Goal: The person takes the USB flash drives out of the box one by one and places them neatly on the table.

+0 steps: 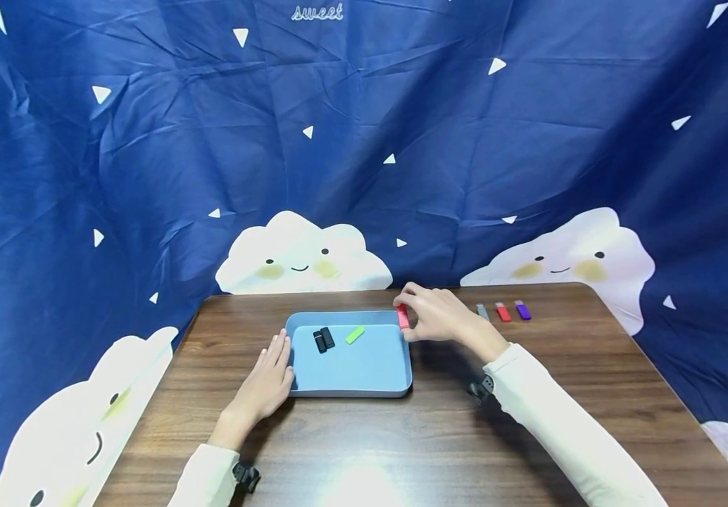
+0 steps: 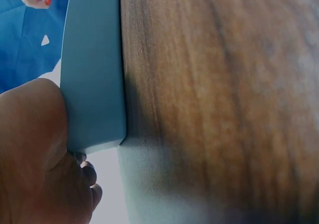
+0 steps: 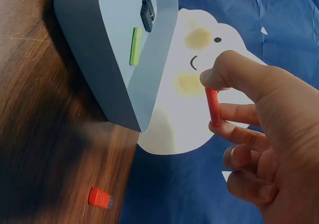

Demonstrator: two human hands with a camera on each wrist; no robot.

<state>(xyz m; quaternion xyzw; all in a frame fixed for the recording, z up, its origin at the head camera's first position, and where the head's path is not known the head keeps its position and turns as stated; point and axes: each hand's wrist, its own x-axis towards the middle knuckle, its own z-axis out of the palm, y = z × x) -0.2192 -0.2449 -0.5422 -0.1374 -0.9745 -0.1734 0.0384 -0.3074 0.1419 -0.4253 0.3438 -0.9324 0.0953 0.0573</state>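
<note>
My right hand (image 1: 440, 315) pinches a red USB stick (image 3: 213, 107) between thumb and fingers, up at the tray's far right corner. The blue tray (image 1: 351, 370) lies on the table with a low wall all round. Inside it, toward the far side, are two black USB sticks (image 1: 324, 339) side by side and a green USB stick (image 1: 355, 335). My left hand (image 1: 269, 377) rests along the tray's left wall, its fingers straight. In the left wrist view, its thumb side lies against the tray's outer wall.
Right of the tray, near the table's back edge, lie a grey USB stick (image 1: 481, 311), a second red one (image 1: 503, 313) and a purple one (image 1: 522, 310). A blue cloth (image 1: 364, 183) with white clouds hangs behind the wooden table (image 1: 212, 352).
</note>
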